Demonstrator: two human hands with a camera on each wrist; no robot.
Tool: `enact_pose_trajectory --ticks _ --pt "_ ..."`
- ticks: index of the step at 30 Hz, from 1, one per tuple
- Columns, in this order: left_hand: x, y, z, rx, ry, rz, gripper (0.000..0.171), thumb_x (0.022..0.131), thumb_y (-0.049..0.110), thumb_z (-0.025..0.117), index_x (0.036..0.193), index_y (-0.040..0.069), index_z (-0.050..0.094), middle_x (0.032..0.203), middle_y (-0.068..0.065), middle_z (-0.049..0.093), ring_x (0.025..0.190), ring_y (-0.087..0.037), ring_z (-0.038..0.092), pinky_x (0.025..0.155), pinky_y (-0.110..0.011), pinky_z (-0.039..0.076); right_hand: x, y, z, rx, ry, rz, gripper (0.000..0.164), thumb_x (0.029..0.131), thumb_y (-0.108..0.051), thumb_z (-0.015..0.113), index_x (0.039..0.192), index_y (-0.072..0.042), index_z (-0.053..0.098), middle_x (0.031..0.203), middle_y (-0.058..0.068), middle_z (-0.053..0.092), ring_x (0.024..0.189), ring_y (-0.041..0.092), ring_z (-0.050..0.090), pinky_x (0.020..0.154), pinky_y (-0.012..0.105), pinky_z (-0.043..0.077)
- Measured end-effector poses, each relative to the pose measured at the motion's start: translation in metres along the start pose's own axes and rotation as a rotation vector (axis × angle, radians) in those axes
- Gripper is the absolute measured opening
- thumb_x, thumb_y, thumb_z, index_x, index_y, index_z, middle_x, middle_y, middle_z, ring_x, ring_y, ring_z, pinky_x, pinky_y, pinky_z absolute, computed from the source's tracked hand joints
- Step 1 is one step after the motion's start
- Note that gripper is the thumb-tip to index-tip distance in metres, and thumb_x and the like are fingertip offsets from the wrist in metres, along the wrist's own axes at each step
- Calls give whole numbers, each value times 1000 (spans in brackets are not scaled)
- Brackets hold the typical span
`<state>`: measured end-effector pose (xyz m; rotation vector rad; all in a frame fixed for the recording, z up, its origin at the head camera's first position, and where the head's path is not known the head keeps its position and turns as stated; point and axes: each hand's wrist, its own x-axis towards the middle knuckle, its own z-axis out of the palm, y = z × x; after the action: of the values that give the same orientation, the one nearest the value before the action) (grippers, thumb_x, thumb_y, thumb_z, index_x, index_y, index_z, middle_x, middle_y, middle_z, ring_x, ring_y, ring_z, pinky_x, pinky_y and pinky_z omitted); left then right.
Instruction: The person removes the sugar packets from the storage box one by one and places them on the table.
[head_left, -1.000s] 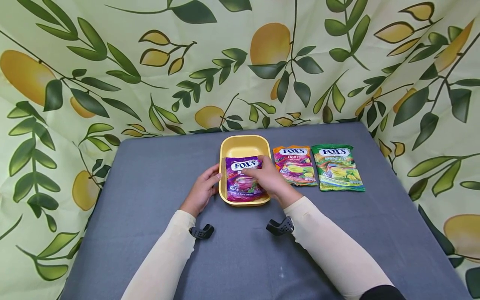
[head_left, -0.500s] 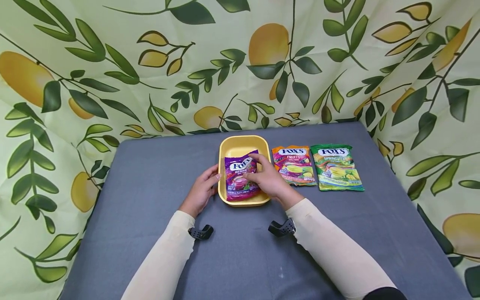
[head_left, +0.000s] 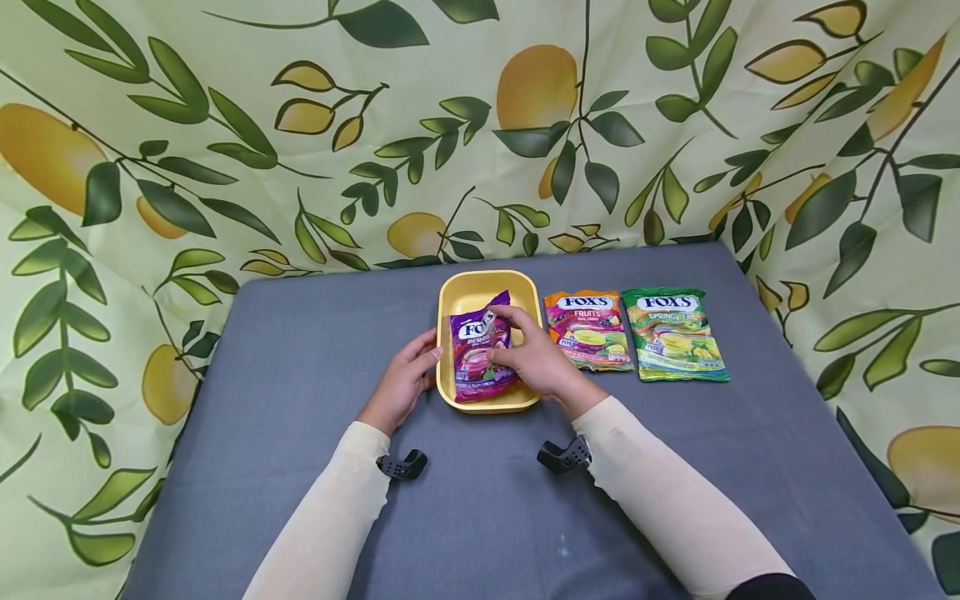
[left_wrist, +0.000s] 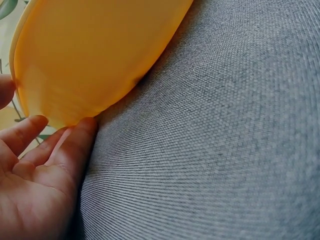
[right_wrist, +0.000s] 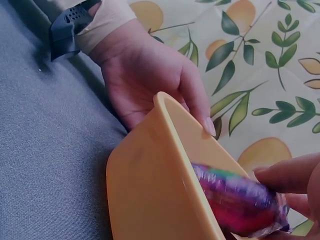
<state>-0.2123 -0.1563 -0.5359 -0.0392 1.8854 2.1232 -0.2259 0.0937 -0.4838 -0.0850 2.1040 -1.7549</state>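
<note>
A purple Fox's candy bag (head_left: 478, 354) leans inside the yellow tray (head_left: 487, 282), its upper right corner raised and folded. My right hand (head_left: 536, 354) pinches the bag's right edge between thumb and fingers. In the right wrist view the bag (right_wrist: 240, 200) is seen end-on, gripped near the tray's rim. My left hand (head_left: 405, 375) rests against the tray's left side. Its fairly straight fingers (left_wrist: 75, 150) touch the outer wall in the left wrist view, while the thumb lies at the rim.
Just right of the tray lies an orange Fox's candy bag (head_left: 588, 333), with a green one (head_left: 675, 335) beside it. All stand on a grey cloth-covered table (head_left: 322, 358). A leaf-and-fruit patterned curtain (head_left: 442, 83) hangs behind and along both sides.
The purple bag has gone from lying flat to tilted, its upper right corner lifted and bent by my right hand. The left hand and tray stay almost still.
</note>
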Motion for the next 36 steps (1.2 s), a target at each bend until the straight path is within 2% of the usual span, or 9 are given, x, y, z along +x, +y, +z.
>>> enact_pose_trajectory --ticks 5,13,19,25,31,36 --pt "1 -1 0 -11 -3 3 60 114 19 55 169 2 35 165 -20 44 143 -37 50 107 -46 50 -1 2 -2 10 -9 -5 70 103 -6 74 163 -27 47 167 14 33 138 41 50 104 52 55" --pt "0 -1 -1 0 -7 6 61 114 20 56 169 2 36 164 -21 44 142 -37 51 106 -44 51 -3 3 -2 11 9 -12 66 104 -4 72 162 -27 50 164 13 35 138 40 48 105 51 54" --pt "0 -1 -1 12 -6 10 60 115 21 55 169 2 36 164 -20 45 141 -36 52 107 -46 50 -4 1 -3 52 19 8 64 105 -4 72 161 -27 52 165 13 36 134 40 54 101 49 56" --pt "0 0 -1 25 -1 11 60 115 22 54 169 3 37 164 -19 45 141 -35 52 109 -49 49 -2 3 -4 106 17 -12 61 105 -2 70 161 -21 53 168 14 33 136 40 54 100 47 58" --pt "1 -2 -1 17 1 14 59 115 21 55 168 3 38 162 -19 47 140 -34 53 108 -47 50 -3 4 -5 157 21 -19 61 105 0 70 160 -20 54 174 13 26 148 39 41 103 47 55" --pt "2 -3 -1 1 -7 25 57 114 20 55 167 3 39 161 -19 48 138 -33 53 106 -44 51 -3 5 -5 205 39 -35 60 105 4 67 160 -16 54 174 13 28 155 37 28 109 48 51"
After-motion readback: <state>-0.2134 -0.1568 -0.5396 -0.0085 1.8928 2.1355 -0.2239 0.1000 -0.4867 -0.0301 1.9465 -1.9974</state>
